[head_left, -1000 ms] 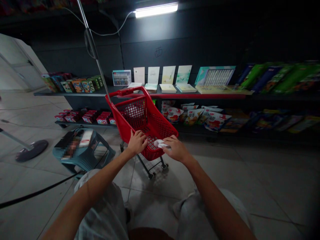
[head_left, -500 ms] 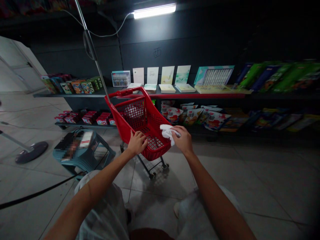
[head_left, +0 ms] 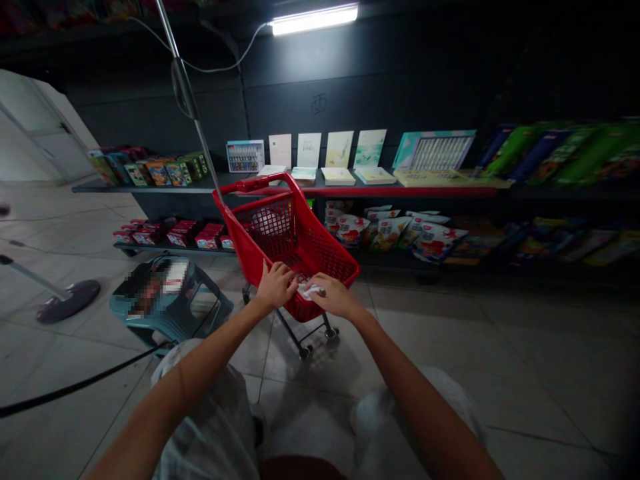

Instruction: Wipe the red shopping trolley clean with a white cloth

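A small red shopping cart stands on the tiled floor in front of me. My left hand is curled over the cart's near rim, gripping it. My right hand is closed on a crumpled white cloth and presses it on the near rim, just right of the left hand. The cart's red handle points away from me toward the shelves.
A teal plastic stool stands left of the cart, with a black cable running past it. A fan base sits far left. Dark shelves behind hold notebooks, boxes and snack bags. A metal pole rises behind the cart.
My right hand lifted the cloth to the cart's right rim, then came back down left to the near rim beside the left hand. The left hand stayed put.
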Available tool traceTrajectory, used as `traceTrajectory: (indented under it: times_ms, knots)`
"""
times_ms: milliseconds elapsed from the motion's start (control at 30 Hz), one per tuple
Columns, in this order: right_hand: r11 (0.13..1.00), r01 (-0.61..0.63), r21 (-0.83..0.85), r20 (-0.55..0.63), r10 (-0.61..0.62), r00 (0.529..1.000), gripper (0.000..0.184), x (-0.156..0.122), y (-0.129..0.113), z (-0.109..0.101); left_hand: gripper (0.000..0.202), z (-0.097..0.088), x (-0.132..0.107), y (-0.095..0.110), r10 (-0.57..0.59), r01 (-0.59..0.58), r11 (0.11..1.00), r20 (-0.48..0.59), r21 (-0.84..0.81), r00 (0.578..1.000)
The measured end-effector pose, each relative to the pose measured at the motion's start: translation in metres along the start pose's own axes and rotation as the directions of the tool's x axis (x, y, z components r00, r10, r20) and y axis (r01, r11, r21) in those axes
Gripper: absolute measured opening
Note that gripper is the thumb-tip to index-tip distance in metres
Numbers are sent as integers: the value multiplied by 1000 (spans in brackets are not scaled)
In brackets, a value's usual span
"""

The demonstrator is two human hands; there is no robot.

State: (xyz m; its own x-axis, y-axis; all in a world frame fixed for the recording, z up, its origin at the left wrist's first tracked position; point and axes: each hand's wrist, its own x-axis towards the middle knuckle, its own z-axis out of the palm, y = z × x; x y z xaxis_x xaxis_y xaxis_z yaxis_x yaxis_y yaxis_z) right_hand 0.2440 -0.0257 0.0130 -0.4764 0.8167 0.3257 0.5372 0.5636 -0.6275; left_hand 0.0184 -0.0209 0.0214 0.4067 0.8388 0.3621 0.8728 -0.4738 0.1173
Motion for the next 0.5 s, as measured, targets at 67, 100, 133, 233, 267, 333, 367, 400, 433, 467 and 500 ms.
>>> traceTrajectory:
  times_ms: [67,100,133,233,267,333,367,400,433,467,500]
  knots:
    - [999,39,24,20,-40,999,22,1,-11,6,30,-1,0,0,0,0,1000,3,2,1000]
    - [999,46,17,35,-47,998,22,2,-15,6,30,-2,0,0,2,-2,1000,3,2,1000]
    - [999,38,-11,57,-38,998,21,3,-18,4,30,-2,0,0,3,-3,1000,3,2,1000]
    - [978,-57,-200,142,87,986,20,5,-17,-11,29,-4,0,1,3,-3,1000,-2,3,1000]
    - [954,-102,-283,157,151,976,22,6,-14,-18,28,-4,0,2,2,-2,1000,-4,3,1000]
    - [883,-183,-433,149,271,951,28,9,-7,-31,28,-4,0,5,6,-6,1000,-7,3,1000]
    - [843,-217,-492,133,319,938,31,11,-2,-36,27,-4,0,6,8,-8,1000,-8,2,1000]
    - [806,-248,-538,117,362,925,33,13,3,-41,28,-3,0,7,9,-9,1000,-9,0,1000]
    - [771,-279,-572,101,404,909,33,17,7,-44,28,-2,0,9,9,-9,1000,-8,-3,1000]
    - [742,-311,-594,93,448,889,33,21,11,-45,28,-1,0,10,9,-9,1000,-7,-6,1000]
    - [718,-335,-610,101,490,866,33,26,14,-46,28,0,0,11,7,-7,1000,-6,-8,1000]
